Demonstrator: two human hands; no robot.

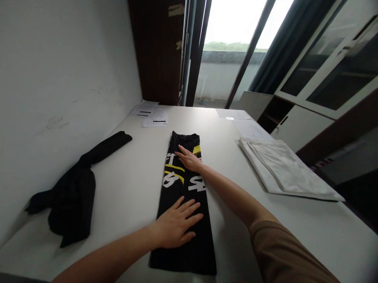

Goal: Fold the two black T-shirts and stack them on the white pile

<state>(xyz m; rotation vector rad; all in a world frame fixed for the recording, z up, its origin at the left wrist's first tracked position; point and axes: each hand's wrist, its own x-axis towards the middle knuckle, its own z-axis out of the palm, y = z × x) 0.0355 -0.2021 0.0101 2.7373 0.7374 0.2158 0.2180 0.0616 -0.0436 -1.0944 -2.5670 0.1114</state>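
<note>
A black garment (184, 254) with white and yellow printed marks is folded into a long narrow strip on the white table (134, 172). It looks like a T-shirt, with what may be the neck opening at the far end. My left hand (178, 225) lies flat on the near half of the cloth, fingers spread. Farther up, my right hand (190, 159) rests on the printed part near the far end, its fingers also stretched out. Both palms face down, and neither hand grips the fabric.
Another black garment (75, 195) lies crumpled at the left by the wall. At the right is a stack of white folded cloth or plastic sheets (284, 168). Papers (155, 116) lie at the far left, and more sheets (250, 128) at the far right. A cabinet (305, 130) stands beyond.
</note>
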